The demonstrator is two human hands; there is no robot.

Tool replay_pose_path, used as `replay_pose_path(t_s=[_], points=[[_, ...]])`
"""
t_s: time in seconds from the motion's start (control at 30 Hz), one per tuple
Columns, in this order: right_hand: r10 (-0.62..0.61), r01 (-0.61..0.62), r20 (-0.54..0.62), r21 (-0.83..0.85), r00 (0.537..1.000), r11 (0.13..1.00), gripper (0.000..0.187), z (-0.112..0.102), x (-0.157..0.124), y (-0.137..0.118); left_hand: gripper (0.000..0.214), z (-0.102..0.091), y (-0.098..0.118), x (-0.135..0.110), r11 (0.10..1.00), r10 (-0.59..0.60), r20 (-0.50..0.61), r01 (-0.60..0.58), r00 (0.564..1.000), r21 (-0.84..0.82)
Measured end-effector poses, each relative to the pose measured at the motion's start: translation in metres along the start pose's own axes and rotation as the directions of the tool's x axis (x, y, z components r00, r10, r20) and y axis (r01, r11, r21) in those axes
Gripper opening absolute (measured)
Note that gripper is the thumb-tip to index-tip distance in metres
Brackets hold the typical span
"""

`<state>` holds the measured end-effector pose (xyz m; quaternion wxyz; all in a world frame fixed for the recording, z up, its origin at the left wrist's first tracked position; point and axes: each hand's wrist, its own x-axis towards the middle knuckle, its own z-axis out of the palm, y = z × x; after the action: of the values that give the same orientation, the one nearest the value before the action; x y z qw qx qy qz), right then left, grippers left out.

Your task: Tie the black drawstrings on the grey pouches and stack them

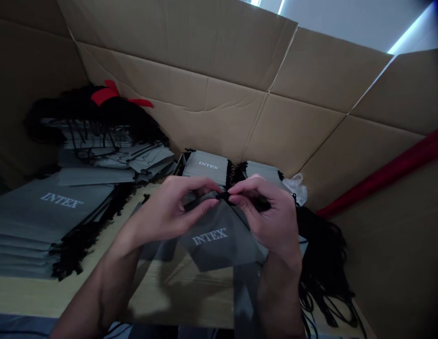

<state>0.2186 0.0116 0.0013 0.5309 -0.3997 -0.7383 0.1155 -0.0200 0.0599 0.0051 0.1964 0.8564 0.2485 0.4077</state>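
Grey flat fabric INTEX-printed pouch [220, 247], held over the pale tan bench [190, 303] with the fingers of the left hand [174, 207] and right hand [271, 214] pinching its black upper tip [224, 196], looks mid-handling, while similar grey pouches [56, 219] lie stacked at left (remaining count unclear).

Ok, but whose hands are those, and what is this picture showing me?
There's no robot here, just a person using two bare hands. The camera is worn on that person's head, looking forward and down. The left hand and right hand pinch a small black piece at the top of a grey pouch marked INTEX. On the table, more grey pouches lie piled at the left and back, and black cords are heaped at the right.
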Motion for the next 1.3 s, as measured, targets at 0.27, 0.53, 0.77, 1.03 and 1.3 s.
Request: replay_pose_path(t_s=[0.27, 0.53, 0.77, 1.03, 1.3], points=[[0.030, -0.025, -0.169, 0.034, 0.985, 0.999, 0.020, 0.009, -0.001, -0.006, 0.013, 0.025, 0.004, -0.001, 0.964, 0.009, -0.238, -0.071, 0.971, -0.257], [-0.086, 0.075, -0.126, -0.090, 0.988, 0.993, 0.013, 0.008, -0.004, -0.019, 0.017, 0.030, 0.003, -0.006, 0.973, -0.003, -0.350, -0.078, 0.937, -0.218], [-0.130, 0.120, -0.073, -0.125, 0.989, 0.985, 0.018, 0.005, -0.003, -0.018, 0.016, 0.028, 0.004, -0.009, 0.981, 0.031, -0.296, -0.085, 0.955, -0.172], [-0.136, 0.130, -0.036, -0.132, 0.990, 0.983, 0.018, 0.003, -0.001, -0.014, 0.016, 0.024, 0.007, -0.008, 0.987, 0.129, -0.265, -0.150, 0.956, -0.063], [-0.148, 0.152, 0.072, -0.061, 0.986, 0.986, 0.018, 0.001, -0.001, -0.010, 0.025, 0.004, 0.005, -0.014, 0.937, 0.342, -0.109, -0.330, 0.933, 0.117]])
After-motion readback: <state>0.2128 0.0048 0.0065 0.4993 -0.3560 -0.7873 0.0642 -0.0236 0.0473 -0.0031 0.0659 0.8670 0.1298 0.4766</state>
